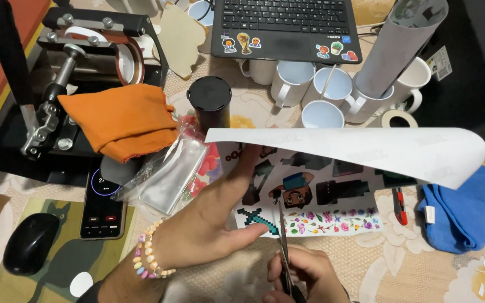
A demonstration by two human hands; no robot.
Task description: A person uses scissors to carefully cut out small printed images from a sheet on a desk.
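Fingers of the left hand point(209, 224) lie spread and flat, pressing the white printed sheet of pixel-figure and flower pictures point(310, 196) down near its lower left corner, thumb pointing toward the cut. Just to the right, the right hand point(304, 275) is curled shut around the handles of the slim metal scissors point(283, 247), whose blades point straight away from the person and bite into the sheet's near edge, touching it just beside the left thumb. The sheet's long axis runs left to right across the patterned tabletop point(399, 264), and its far edge curls up and over toward the camera. Beyond it stands a cluster of white ceramic mugs point(293, 81), well apart.
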